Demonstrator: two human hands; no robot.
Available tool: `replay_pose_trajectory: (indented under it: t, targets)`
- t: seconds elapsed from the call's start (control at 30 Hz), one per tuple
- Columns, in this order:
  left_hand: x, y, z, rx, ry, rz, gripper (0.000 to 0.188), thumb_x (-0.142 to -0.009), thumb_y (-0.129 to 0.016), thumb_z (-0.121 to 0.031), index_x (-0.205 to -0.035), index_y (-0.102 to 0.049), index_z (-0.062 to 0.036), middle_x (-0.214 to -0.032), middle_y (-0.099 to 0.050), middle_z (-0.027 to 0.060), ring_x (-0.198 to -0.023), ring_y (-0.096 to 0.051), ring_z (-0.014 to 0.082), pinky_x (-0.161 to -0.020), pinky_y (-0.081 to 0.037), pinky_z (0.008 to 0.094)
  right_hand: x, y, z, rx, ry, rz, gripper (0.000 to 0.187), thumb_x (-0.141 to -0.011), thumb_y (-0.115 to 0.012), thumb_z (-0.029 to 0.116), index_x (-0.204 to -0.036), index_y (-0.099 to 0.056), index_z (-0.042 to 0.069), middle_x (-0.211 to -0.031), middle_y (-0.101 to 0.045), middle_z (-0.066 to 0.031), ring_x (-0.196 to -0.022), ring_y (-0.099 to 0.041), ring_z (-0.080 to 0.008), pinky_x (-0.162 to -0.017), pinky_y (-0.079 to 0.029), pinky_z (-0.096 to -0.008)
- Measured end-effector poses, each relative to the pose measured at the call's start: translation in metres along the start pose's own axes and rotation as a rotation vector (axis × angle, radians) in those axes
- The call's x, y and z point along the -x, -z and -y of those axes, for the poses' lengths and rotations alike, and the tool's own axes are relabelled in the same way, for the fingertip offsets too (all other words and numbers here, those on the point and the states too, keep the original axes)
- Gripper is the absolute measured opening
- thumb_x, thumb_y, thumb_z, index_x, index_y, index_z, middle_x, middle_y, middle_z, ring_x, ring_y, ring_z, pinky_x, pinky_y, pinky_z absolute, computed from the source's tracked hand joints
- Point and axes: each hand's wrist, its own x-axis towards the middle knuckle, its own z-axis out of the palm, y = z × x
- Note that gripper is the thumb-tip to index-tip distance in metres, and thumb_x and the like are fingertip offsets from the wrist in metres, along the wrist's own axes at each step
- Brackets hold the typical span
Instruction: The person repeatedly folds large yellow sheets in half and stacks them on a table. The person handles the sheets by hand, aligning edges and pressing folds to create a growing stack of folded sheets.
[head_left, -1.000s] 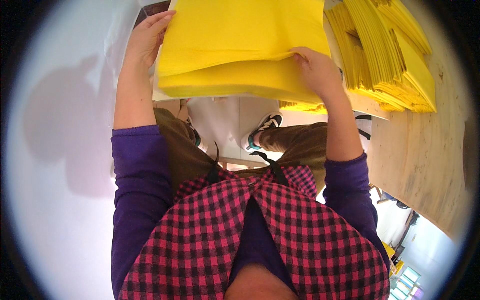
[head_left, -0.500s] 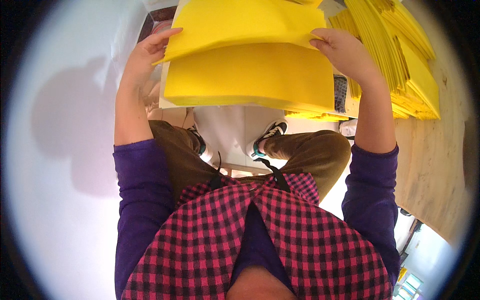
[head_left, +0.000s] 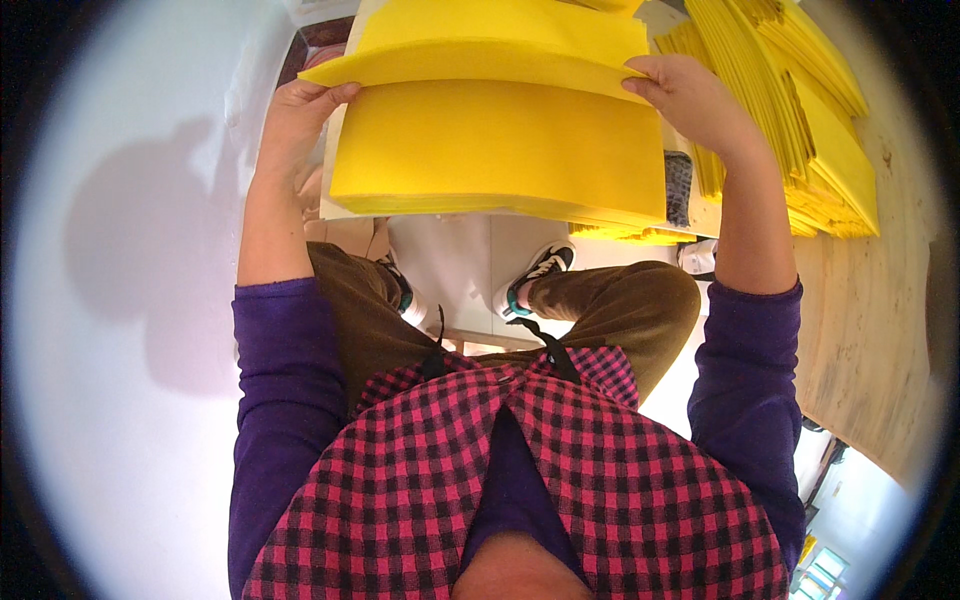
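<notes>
A stack of yellow felt-like sheets (head_left: 495, 145) lies in front of me. Across it, the near part of the top yellow sheet (head_left: 480, 62) is lifted and bent into a raised strip. At the strip's left end, my left hand (head_left: 303, 118) pinches the corner, its thumb pointing inward along the edge. My right hand (head_left: 692, 98) grips the right end between thumb and curled fingers. Between my hands the strip runs nearly straight, and its far side merges with the yellow behind it.
More yellow sheets (head_left: 835, 150) are piled in leaning bundles on a wooden table (head_left: 860, 320) at the right. A dark grey patterned object (head_left: 678, 188) sits beside the stack. A white wall (head_left: 130, 420) rises close on my left.
My left hand has moved slightly inward, its fingers closing on the edge. The top sheet's near part has been lifted and bent back. My right hand has hardly moved.
</notes>
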Motion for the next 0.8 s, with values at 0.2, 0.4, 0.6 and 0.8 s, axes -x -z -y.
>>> replay_pose_trajectory:
  t: [0.2, 0.4, 0.6, 0.8]
  targets:
    - [-0.005, -0.003, 0.000, -0.056, 0.056, -0.019, 0.020, -0.084, -0.068, -0.011, -0.101, -0.067, -0.0012, -0.093, -0.069, 0.0060, -0.087, -0.062, 0.0143, -0.083, -0.047, 0.0278, -0.015, -0.004, -0.016, 0.062, -0.010, 0.088, 0.034, -0.090, -0.059, 0.026, -0.107, -0.059, -0.003, -0.087, -0.064, -0.0180, -0.078, -0.059, -0.0301, -0.071, -0.046, -0.0342]
    - [-0.010, -0.005, 0.005, -0.011, 0.066, -0.028, 0.019, -0.088, -0.064, -0.014, -0.102, -0.066, -0.0004, -0.094, -0.069, 0.0073, -0.086, -0.063, 0.0156, -0.082, -0.046, 0.0280, -0.030, -0.008, -0.046, -0.161, 0.009, 0.070, 0.031, -0.090, -0.059, 0.026, -0.105, -0.061, -0.001, -0.084, -0.064, -0.0084, -0.076, -0.057, -0.0194, -0.071, -0.046, -0.0309]
    - [-0.012, -0.004, 0.005, -0.039, 0.084, -0.040, 0.020, -0.087, -0.064, -0.012, -0.104, -0.067, -0.0023, -0.089, -0.068, 0.0031, -0.083, -0.061, 0.0129, -0.081, -0.045, 0.0273, -0.040, -0.013, -0.067, -0.122, 0.012, 0.183, 0.029, -0.090, -0.060, 0.025, -0.104, -0.062, -0.001, -0.085, -0.064, -0.0052, -0.077, -0.057, -0.0151, -0.072, -0.046, -0.0292]
    - [-0.014, -0.005, 0.003, -0.086, 0.089, 0.034, 0.021, -0.087, -0.066, -0.019, -0.103, -0.067, -0.0051, -0.090, -0.069, 0.0040, -0.084, -0.062, 0.0118, -0.077, -0.042, 0.0271, -0.050, -0.017, -0.068, -0.097, 0.006, 0.243, 0.030, -0.088, -0.062, 0.025, -0.103, -0.062, -0.001, -0.087, -0.065, -0.0064, -0.079, -0.058, -0.0163, -0.073, -0.046, -0.0299]
